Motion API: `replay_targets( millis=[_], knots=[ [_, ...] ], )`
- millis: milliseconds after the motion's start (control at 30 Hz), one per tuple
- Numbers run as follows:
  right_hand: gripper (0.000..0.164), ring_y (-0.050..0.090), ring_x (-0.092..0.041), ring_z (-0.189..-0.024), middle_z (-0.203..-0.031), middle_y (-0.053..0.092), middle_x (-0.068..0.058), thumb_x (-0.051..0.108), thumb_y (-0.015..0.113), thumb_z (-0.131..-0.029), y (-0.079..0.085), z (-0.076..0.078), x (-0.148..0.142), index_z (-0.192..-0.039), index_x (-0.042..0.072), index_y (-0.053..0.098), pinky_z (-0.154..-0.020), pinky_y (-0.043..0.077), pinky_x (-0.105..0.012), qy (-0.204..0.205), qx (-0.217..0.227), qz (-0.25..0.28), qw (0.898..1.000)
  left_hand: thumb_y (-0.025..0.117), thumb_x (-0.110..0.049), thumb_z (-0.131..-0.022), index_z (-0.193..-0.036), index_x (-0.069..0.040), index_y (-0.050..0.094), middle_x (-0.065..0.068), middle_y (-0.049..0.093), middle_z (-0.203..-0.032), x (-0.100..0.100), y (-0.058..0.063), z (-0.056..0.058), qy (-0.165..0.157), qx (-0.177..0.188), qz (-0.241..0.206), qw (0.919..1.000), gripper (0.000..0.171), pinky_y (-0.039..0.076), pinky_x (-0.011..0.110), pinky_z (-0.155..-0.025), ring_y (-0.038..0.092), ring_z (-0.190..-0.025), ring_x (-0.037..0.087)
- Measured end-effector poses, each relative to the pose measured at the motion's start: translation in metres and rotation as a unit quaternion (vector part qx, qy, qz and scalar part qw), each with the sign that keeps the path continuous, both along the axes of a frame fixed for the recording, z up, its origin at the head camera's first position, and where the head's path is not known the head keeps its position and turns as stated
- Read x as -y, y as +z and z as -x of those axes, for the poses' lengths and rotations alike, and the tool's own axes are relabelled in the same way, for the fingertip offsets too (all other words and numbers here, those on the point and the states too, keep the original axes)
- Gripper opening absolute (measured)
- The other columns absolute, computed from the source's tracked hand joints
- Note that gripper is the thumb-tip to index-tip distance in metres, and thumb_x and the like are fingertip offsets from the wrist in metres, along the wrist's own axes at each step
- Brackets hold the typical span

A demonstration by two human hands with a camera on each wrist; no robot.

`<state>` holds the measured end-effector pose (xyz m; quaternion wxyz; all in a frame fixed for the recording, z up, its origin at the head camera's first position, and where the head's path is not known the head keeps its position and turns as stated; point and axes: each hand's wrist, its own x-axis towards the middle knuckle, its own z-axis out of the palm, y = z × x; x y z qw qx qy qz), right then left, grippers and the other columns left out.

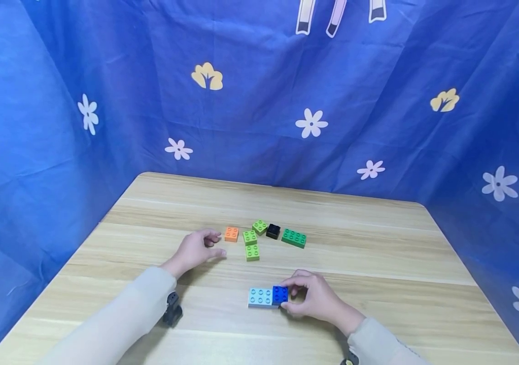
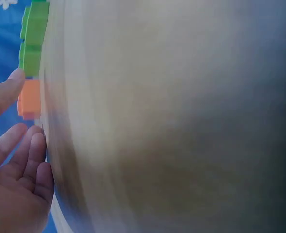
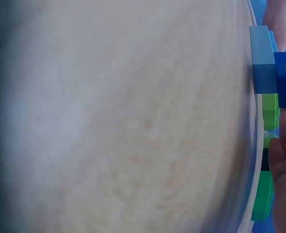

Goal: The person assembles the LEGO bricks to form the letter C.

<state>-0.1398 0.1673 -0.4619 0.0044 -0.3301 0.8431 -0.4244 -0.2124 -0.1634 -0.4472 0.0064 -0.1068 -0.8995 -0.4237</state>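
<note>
My right hand (image 1: pixel 312 299) pinches a small dark blue brick (image 1: pixel 280 293) between thumb and fingers. That brick sits on the right end of a longer light blue brick (image 1: pixel 260 298), at the front middle of the table; the right wrist view shows it one level above the light blue brick (image 3: pixel 263 60). Farther back on the left, my left hand (image 1: pixel 194 251) holds nothing, its thumb and relaxed fingers apart. An orange brick (image 1: pixel 231 234) lies just beyond its fingertips, and in the left wrist view the orange brick (image 2: pixel 30 99) shows past the thumb.
Right of the orange brick lie several more bricks: lime green ones (image 1: pixel 252 253), a black one (image 1: pixel 273 231) and a long green one (image 1: pixel 293 238). All rest on the wooden table (image 1: pixel 378 263). A blue patterned curtain (image 1: pixel 259 101) hangs around the table's back and sides.
</note>
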Motion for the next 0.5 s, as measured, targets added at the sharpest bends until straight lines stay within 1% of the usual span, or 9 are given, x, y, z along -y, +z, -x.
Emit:
replay_targets(
  millis=[100,267,500],
  knots=[
    [0.037,0.058,-0.006,-0.074,-0.085,0.06,0.014,0.017,0.084,-0.068,0.0,0.0,0.0,-0.103,0.013,0.072,-0.069,0.052,-0.022,-0.001,0.005,0.001,1.0,0.081,-0.018,-0.075,-0.121,0.007,0.057,0.018,0.064,-0.11,-0.001,0.002,0.007,0.003,0.014,-0.005,0.9999,0.058,0.049,0.042,-0.087,0.06,-0.097,0.03],
    [0.037,0.058,-0.005,-0.073,-0.084,0.06,0.014,0.015,0.084,-0.067,0.0,0.001,0.0,-0.102,0.011,0.072,-0.068,0.052,-0.022,0.001,-0.004,0.006,1.0,0.08,-0.018,-0.077,-0.131,0.007,0.049,0.02,0.059,-0.121,-0.003,0.002,0.019,-0.008,0.027,-0.009,0.9996,0.067,0.046,0.044,-0.093,0.056,-0.106,0.033],
    [0.037,0.058,-0.005,-0.073,-0.083,0.059,0.014,0.015,0.084,-0.067,0.0,0.001,0.001,-0.102,0.012,0.072,-0.067,0.052,-0.022,0.003,-0.012,0.006,1.0,0.079,-0.013,-0.076,-0.133,0.006,0.048,0.021,0.056,-0.126,-0.008,0.004,0.028,-0.027,0.028,-0.014,0.9992,0.067,0.043,0.046,-0.097,0.053,-0.111,0.035]
  ],
)
